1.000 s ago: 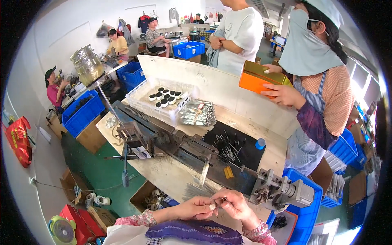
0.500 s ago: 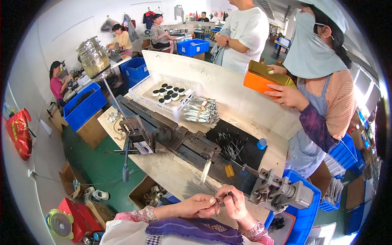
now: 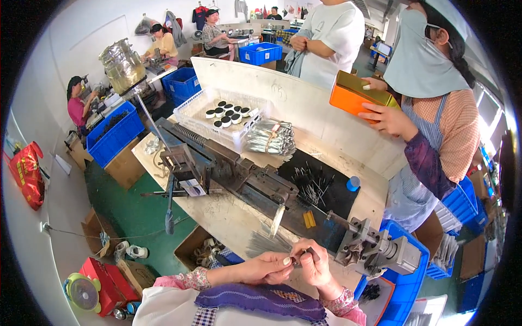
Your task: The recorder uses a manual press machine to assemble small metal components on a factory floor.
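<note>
My left hand [image 3: 273,267] and my right hand [image 3: 317,266] meet at the near edge of the workbench. The fingers of both are pinched together. A small dark piece [image 3: 312,252] shows between my right thumb and fingers; its kind is too small to tell. My left fingertips press together right beside it, and what they hold is mostly hidden. Just beyond my hands lies a spread of thin grey rods [image 3: 266,244]. The long bench machine [image 3: 261,182] runs across the bench, with its metal chuck end [image 3: 353,247] to the right of my right hand.
Behind the machine are a tied bundle of metal rods [image 3: 271,137], a clear crate [image 3: 190,118] with black-topped white discs, and a black mat [image 3: 340,195] with loose pins. A co-worker at right holds an orange box [image 3: 353,99]. A blue bin [image 3: 405,288] stands at right.
The view has shifted slightly, so the bench appears a little lower and to the right. My hands stay together, and the dark piece has tilted slightly in my fingers.
</note>
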The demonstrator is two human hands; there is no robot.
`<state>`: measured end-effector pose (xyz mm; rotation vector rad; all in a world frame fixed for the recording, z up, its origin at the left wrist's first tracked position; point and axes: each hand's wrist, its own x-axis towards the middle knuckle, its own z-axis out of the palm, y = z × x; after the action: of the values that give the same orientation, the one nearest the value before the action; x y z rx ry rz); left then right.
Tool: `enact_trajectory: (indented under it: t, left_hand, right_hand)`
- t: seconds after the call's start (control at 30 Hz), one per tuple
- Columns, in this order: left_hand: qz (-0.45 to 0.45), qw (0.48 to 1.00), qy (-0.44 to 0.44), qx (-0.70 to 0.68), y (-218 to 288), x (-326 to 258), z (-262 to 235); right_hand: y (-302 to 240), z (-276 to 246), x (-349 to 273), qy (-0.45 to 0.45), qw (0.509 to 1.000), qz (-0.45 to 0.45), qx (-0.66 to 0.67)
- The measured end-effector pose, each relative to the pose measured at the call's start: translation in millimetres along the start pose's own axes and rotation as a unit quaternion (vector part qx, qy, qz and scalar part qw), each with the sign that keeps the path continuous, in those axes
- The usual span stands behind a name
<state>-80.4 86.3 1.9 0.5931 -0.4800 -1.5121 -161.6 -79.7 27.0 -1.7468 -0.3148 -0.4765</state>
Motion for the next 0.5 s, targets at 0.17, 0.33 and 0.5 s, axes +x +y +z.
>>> enact_trajectory:
  t: [0.17,0.33,0.5]
  left_hand:
    - [0.021,1.000,0.006,0.021,-3.9,-5.4,5.6]
    - [0.108,0.953,0.181,0.219,7.7,-24.2,-9.7]
    - [0.214,0.765,0.306,0.525,15.0,-37.2,-85.5]
  right_hand:
    - [-4.4,1.4,-2.5,-0.008,1.000,0.005,0.006]
    - [-17.9,-28.8,-4.7,0.114,0.989,0.085,0.025]
    - [-19.4,-58.8,17.9,0.134,0.927,0.065,-0.344]
